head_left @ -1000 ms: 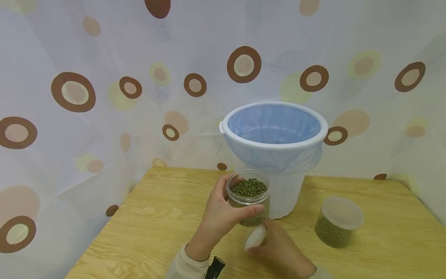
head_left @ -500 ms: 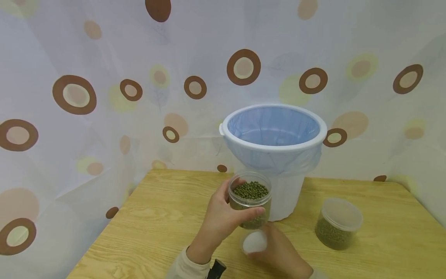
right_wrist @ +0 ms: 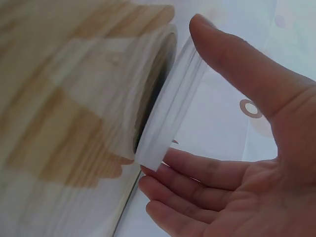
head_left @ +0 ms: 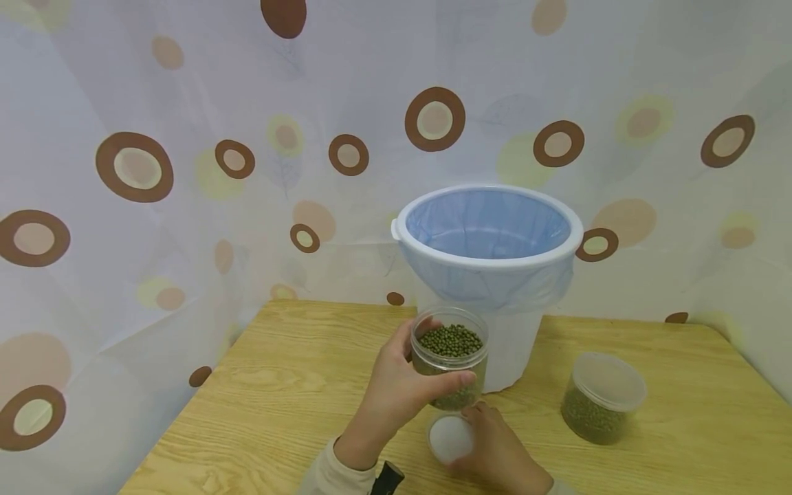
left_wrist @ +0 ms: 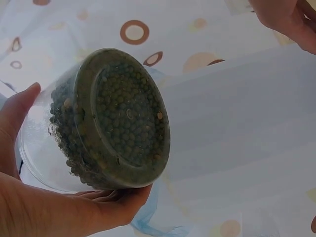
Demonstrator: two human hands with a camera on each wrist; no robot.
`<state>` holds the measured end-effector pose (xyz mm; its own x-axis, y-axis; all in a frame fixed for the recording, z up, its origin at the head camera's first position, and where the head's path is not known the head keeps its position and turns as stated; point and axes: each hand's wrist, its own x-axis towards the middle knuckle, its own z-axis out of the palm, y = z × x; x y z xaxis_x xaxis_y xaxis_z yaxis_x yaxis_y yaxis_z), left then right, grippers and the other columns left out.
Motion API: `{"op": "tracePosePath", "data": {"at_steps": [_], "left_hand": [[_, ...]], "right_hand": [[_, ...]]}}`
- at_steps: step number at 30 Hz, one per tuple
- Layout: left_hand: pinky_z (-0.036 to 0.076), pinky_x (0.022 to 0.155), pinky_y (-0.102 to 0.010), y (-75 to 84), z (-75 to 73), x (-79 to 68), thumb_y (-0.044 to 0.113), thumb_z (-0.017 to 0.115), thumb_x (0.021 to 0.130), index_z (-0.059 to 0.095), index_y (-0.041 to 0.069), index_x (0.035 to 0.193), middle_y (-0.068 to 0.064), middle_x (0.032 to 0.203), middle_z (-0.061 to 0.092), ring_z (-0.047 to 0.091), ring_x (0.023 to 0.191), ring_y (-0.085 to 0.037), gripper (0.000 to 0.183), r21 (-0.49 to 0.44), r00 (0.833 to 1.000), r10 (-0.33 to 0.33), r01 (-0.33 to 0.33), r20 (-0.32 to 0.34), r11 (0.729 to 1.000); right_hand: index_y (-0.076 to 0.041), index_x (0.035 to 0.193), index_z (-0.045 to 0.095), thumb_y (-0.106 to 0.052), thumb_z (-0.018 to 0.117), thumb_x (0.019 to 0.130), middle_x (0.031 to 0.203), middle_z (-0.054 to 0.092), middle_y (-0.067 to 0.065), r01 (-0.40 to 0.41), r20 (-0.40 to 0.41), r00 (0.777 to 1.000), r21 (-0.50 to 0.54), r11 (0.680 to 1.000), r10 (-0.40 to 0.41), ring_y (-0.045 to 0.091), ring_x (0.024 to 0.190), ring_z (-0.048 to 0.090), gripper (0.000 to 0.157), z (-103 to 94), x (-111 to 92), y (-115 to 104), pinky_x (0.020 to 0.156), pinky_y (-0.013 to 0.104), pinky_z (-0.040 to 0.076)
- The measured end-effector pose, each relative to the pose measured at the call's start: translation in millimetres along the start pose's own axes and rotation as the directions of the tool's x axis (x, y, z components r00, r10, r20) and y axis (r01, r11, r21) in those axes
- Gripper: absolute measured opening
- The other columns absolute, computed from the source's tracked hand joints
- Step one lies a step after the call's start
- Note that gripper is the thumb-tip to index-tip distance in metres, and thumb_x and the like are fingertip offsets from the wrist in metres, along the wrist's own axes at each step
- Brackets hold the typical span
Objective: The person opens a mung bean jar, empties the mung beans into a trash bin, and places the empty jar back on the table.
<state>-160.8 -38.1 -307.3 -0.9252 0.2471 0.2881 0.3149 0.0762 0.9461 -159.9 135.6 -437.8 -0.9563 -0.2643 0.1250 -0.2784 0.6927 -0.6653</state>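
My left hand (head_left: 396, 388) grips a clear plastic jar (head_left: 454, 400) around its side, above the table. Green mung beans (head_left: 450, 341) fill much of the jar, and its top is uncovered. From below, the left wrist view shows the jar's round base (left_wrist: 129, 116) and the beans through it. Beneath the jar, my right hand (head_left: 500, 450) holds a whitish screw lid (head_left: 450, 440) by its edge, thumb on one side and fingers on the other. In the right wrist view the lid (right_wrist: 173, 108) is close to the wooden surface; contact there is hard to tell.
Behind the jar stands a white bin (head_left: 489, 262) lined with a blue bag. A second lidded jar (head_left: 595, 416) holding green beans sits to the right on the wooden table (head_left: 278, 399). A patterned sheet (head_left: 346, 82) hangs behind.
My right hand has turned the lid from tilted to nearly flat, lowering it toward the table. The jar in my left hand has shifted slightly right and down in view.
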Motion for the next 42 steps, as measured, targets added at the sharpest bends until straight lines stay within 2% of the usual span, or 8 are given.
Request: {"op": "tracePosePath", "data": {"at_steps": [11, 18, 24, 28, 30, 35, 39, 42], "left_hand": [[0.043, 0.097, -0.044, 0.2, 1.6, -0.4, 0.017, 0.086, 0.071, 0.049, 0.009, 0.135, -0.006, 0.130, 0.056, 0.053, 0.115, -0.021, 0.074, -0.002, 1.000, -0.001, 0.001, 0.014, 1.000], [0.045, 0.094, -0.042, 0.7, 1.1, -1.3, 0.018, 0.086, 0.071, 0.051, 0.011, 0.134, -0.005, 0.127, 0.057, 0.053, 0.113, -0.021, 0.072, 0.007, 1.000, -0.014, 0.014, 0.003, 1.000], [0.044, 0.094, -0.042, 2.3, -1.6, -2.3, 0.018, 0.086, 0.070, 0.052, 0.011, 0.133, -0.006, 0.125, 0.059, 0.054, 0.112, -0.021, 0.071, -0.003, 1.000, -0.010, 0.010, -0.003, 1.000], [0.045, 0.093, -0.041, 3.4, -2.6, -2.1, 0.018, 0.086, 0.070, 0.052, 0.011, 0.132, -0.006, 0.124, 0.059, 0.054, 0.111, -0.020, 0.071, 0.000, 1.000, -0.012, 0.012, 0.001, 1.000], [0.045, 0.092, -0.041, 3.5, -3.2, -2.1, 0.018, 0.086, 0.070, 0.052, 0.010, 0.133, -0.006, 0.124, 0.059, 0.054, 0.111, -0.020, 0.071, -0.001, 1.000, -0.013, 0.013, 0.003, 1.000], [0.046, 0.092, -0.040, 4.2, -4.2, -2.4, 0.018, 0.085, 0.071, 0.051, 0.010, 0.133, -0.007, 0.124, 0.058, 0.054, 0.112, -0.021, 0.071, -0.005, 1.000, -0.022, 0.022, 0.005, 1.000], [0.047, 0.091, -0.039, 5.3, -4.5, -2.7, 0.017, 0.085, 0.072, 0.051, 0.010, 0.133, -0.007, 0.125, 0.058, 0.054, 0.111, -0.022, 0.070, -0.009, 0.999, -0.029, 0.029, 0.013, 1.000], [0.047, 0.090, -0.039, 5.8, -5.1, -2.7, 0.017, 0.085, 0.072, 0.051, 0.010, 0.133, -0.008, 0.125, 0.058, 0.054, 0.111, -0.022, 0.070, -0.015, 0.999, -0.028, 0.028, 0.016, 1.000]], "right_hand": [[0.008, 0.113, 0.055, -0.028, 0.094, 0.049, 0.101, 0.052, 0.011, -0.022, 0.027, 0.999, -0.018, 1.000, 0.022, 0.027, 0.088, 0.050, 0.083, 0.5, -1, 3, 0.072, 0.048, 0.049], [0.007, 0.115, 0.052, -0.033, 0.094, 0.053, 0.103, 0.050, 0.012, -0.011, 0.055, 0.998, -0.028, 1.000, 0.013, 0.027, 0.089, 0.048, 0.085, -1.5, -1, 3, 0.074, 0.048, 0.048], [0.007, 0.132, 0.044, -0.045, 0.085, 0.066, 0.118, 0.052, 0.020, -0.015, 0.082, 0.996, -0.038, 0.999, 0.018, 0.037, 0.103, 0.051, 0.093, -8.5, -4, 2, 0.080, 0.053, 0.047], [-0.005, 0.135, 0.048, -0.044, 0.077, 0.076, 0.130, 0.052, 0.019, 0.048, 0.089, 0.995, -0.040, 0.998, -0.044, 0.043, 0.117, 0.048, 0.077, -20.7, -1, 1, 0.092, 0.060, 0.041], [-0.005, 0.134, 0.051, -0.040, 0.076, 0.079, 0.134, 0.052, 0.018, 0.020, 0.112, 0.994, -0.018, 1.000, -0.017, 0.043, 0.120, 0.048, 0.070, -30.0, 1, -1, 0.094, 0.061, 0.040], [0.005, 0.125, 0.055, -0.034, 0.073, 0.084, 0.116, 0.061, 0.020, -0.101, 0.166, 0.981, 0.027, 0.995, 0.095, 0.042, 0.105, 0.057, 0.060, -57.5, 1, -8, 0.084, 0.056, 0.048], [0.003, 0.124, 0.055, -0.033, 0.069, 0.088, 0.101, 0.060, 0.010, -0.088, 0.148, 0.986, 0.037, 0.995, 0.082, 0.028, 0.090, 0.057, 0.053, -75.1, -2, -10, 0.071, 0.043, 0.051], [0.004, 0.119, 0.057, -0.030, 0.067, 0.090, 0.090, 0.059, 0.003, -0.028, 0.097, 0.995, 0.033, 0.999, 0.025, 0.017, 0.079, 0.055, 0.046, -86.2, -4, -13, 0.064, 0.032, 0.049]]}}
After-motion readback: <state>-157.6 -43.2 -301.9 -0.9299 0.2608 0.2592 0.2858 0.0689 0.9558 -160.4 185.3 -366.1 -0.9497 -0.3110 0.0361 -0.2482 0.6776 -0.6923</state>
